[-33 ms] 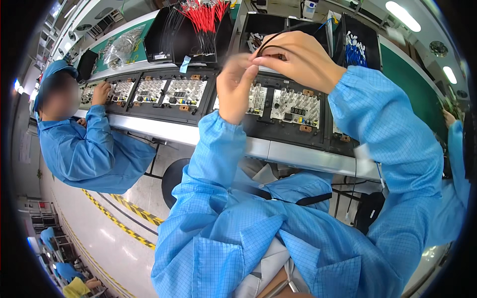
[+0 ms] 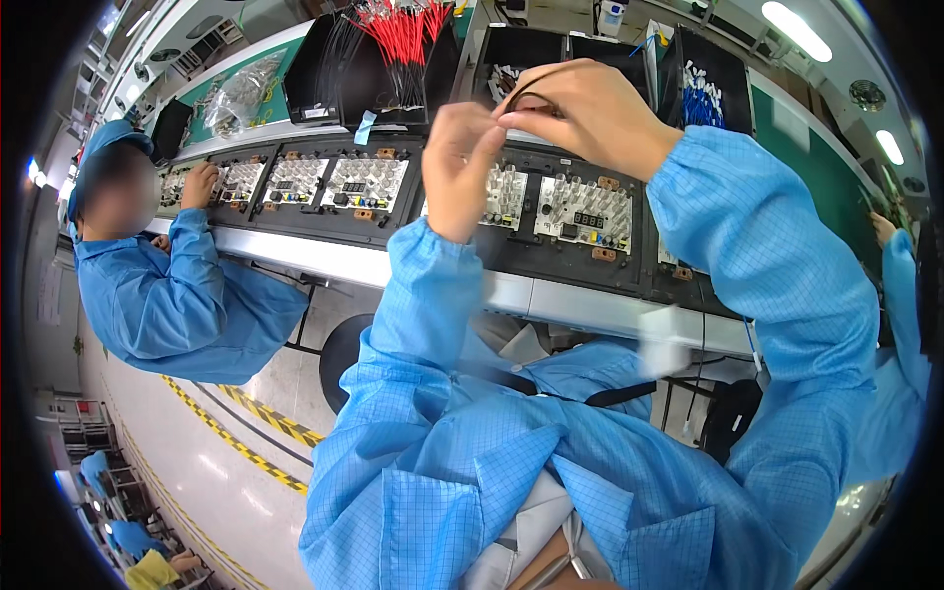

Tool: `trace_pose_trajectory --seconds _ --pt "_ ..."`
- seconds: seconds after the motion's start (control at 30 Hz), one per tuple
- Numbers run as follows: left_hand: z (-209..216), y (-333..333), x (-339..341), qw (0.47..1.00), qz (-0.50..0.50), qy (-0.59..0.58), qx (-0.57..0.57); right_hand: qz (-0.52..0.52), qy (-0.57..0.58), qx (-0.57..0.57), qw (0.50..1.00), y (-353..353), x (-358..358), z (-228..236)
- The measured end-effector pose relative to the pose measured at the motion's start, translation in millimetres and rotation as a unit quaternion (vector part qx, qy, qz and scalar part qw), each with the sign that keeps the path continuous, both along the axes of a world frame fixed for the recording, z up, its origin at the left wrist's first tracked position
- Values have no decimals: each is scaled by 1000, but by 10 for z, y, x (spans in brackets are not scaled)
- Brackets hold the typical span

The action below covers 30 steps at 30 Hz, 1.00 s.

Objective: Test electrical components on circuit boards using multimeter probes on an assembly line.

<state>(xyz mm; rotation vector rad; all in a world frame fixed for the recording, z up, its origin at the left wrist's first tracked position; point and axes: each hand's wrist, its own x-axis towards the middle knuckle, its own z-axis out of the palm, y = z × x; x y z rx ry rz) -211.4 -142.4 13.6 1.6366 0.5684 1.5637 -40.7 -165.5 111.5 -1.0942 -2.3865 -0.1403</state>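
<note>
My right hand (image 2: 595, 110) is raised over the bench with its fingers pinched on a thin black wire (image 2: 536, 83), which arcs over the fingers. My left hand (image 2: 454, 175), blurred by motion, is curled with its thumb up, and its fingertips meet those of the right hand. What lies between the left fingertips is hidden. Below the hands, white circuit boards (image 2: 588, 218) with clear upright parts and a small digit display sit in black trays (image 2: 516, 258). A blurred white object (image 2: 664, 340) hangs in front of the bench edge, its kind unclear.
Behind the boards stand a black bin (image 2: 324, 74) of red and black wires (image 2: 403, 44) and another holding blue wires (image 2: 704, 98) with white ends. A clear plastic bag (image 2: 241, 93) lies at the far left. A co-worker (image 2: 187, 265) in blue sits on the left, one hand at a board.
My left hand has shifted slightly up and left. The blurred white object has swung left and down from beside my right sleeve. Less of the black wire shows across my right hand.
</note>
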Motion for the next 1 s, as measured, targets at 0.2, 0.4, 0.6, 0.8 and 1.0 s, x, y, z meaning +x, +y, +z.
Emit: trace_pose_trajectory --seconds 0.2,0.4,0.6,0.8,1.0 --pt "-137 174 -324 998 66 13 -11 -14 -25 19 999 109 75 -42" --pt "-228 184 -875 966 131 215 65 33 -136 -77 987 -64 219 -208" --pt "-395 150 -1071 943 109 292 113 82 -163 -79 980 -191 324 -322" --pt "-549 150 -1065 926 65 368 46 120 -160 -92 975 -228 334 -353" --pt "-608 166 -1051 898 101 421 80 135 -159 -105 972 -286 306 -333"
